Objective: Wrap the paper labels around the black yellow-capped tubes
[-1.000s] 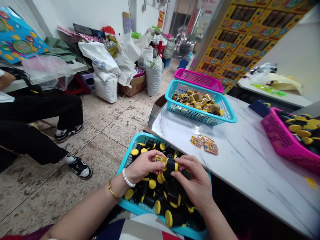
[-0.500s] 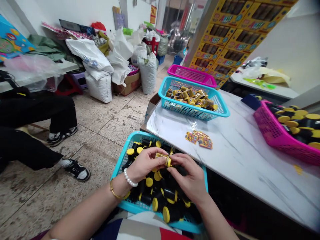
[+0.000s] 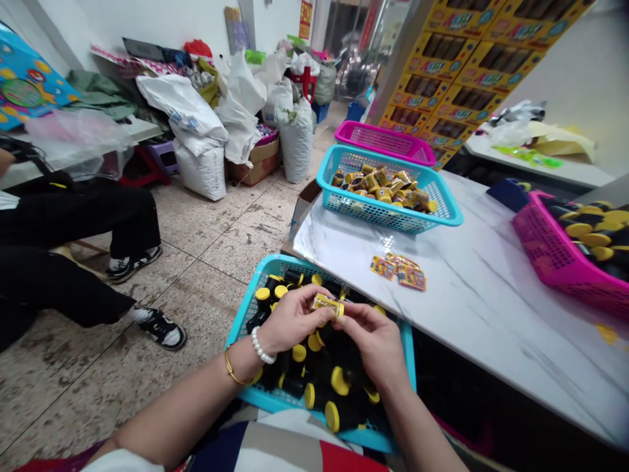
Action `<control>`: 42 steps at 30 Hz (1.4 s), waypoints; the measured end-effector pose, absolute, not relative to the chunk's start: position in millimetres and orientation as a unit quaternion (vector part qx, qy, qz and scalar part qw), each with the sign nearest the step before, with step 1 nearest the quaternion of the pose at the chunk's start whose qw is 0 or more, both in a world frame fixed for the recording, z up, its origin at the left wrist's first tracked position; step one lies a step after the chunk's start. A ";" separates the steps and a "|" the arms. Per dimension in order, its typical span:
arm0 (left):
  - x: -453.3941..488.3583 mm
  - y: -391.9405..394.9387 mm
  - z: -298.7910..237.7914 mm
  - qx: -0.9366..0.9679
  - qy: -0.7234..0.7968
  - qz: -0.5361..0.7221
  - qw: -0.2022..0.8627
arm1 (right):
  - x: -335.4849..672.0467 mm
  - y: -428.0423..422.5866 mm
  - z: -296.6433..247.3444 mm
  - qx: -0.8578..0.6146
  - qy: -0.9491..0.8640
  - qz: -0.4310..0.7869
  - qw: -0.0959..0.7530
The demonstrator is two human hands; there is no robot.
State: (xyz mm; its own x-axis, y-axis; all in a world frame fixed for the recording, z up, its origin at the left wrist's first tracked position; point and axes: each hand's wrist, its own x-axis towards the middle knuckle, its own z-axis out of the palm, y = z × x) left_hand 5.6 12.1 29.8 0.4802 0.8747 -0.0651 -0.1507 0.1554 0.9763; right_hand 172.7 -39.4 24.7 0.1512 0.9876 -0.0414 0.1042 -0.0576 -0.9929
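Note:
Between my two hands is a small yellow wrapped canister [image 3: 324,303], held above the near blue basket. My left hand [image 3: 295,319], with a pearl bracelet and a gold bangle at the wrist, is closed around its left end. The fingertips of my right hand [image 3: 376,337] pinch its yellow right end. Below them, the near blue basket [image 3: 239,341] is full of black canisters with yellow lids [image 3: 339,414]. Some of these are hidden under my hands. On the table just beyond lie several flat printed yellow wrappers [image 3: 411,276].
On the marble-patterned table [image 3: 491,288] stands another blue basket [image 3: 393,219] of wrapped canisters, with a pink basket [image 3: 565,262] of black canisters at right. Yellow boxes [image 3: 442,85] are stacked behind. A seated person's legs [image 3: 88,223] are at left; white sacks [image 3: 199,164] line the wall.
My right fingers have shifted at the canister's lid end, and more of its wrapped side shows. The whole view has moved slightly, with the surroundings now a little further right.

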 end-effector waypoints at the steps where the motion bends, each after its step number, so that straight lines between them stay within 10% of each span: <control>1: 5.7 13.1 27.9 0.523 0.343 0.370 0.687 | 172.7 -37.1 24.5 -0.572 -0.449 0.479 0.491; 14: -1.2 7.5 18.3 0.435 0.306 0.297 0.793 | 185.2 -42.5 31.7 -0.460 -0.656 0.408 0.437; 21: -0.1 3.6 17.5 0.365 0.260 0.274 0.851 | 183.3 -41.6 25.0 -0.397 -0.546 0.492 0.549; 42: 11.1 -3.7 19.1 0.421 0.359 0.333 0.764 | 178.2 -56.6 26.7 -0.579 -0.581 0.306 0.482</control>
State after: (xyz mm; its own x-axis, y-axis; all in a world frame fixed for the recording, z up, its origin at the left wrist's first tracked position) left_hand 11.1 -3.7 19.1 0.5215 0.8103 -0.2675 -0.2059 0.4237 0.8821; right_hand 178.2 -56.6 26.7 0.1361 0.9690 0.2062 0.3777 0.1417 -0.9150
